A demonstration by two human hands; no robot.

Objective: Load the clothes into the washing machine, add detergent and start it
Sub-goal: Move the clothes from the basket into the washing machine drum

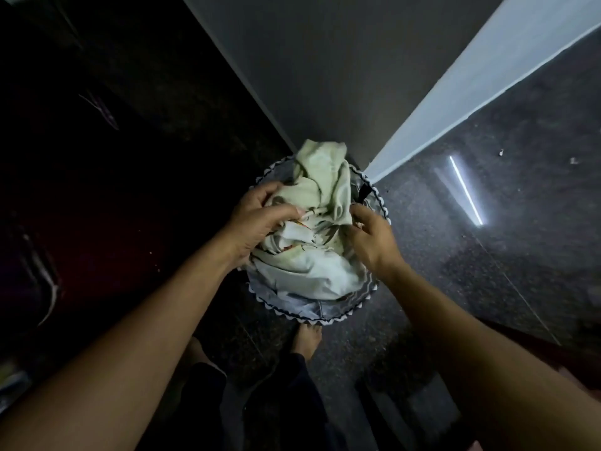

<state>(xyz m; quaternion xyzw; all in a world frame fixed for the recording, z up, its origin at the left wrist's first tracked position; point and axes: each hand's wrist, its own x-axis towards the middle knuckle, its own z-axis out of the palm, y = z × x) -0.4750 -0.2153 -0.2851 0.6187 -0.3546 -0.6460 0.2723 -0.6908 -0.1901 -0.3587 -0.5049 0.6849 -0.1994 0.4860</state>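
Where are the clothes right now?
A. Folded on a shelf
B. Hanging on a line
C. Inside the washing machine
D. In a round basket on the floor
D: the pale clothes are heaped in a round basket standing on the dark floor, with both hands gripping the pile.

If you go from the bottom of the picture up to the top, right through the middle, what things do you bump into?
Bare foot → near rim of the laundry basket → pale blue cloth → light green cloth piled at the far side → grey wall.
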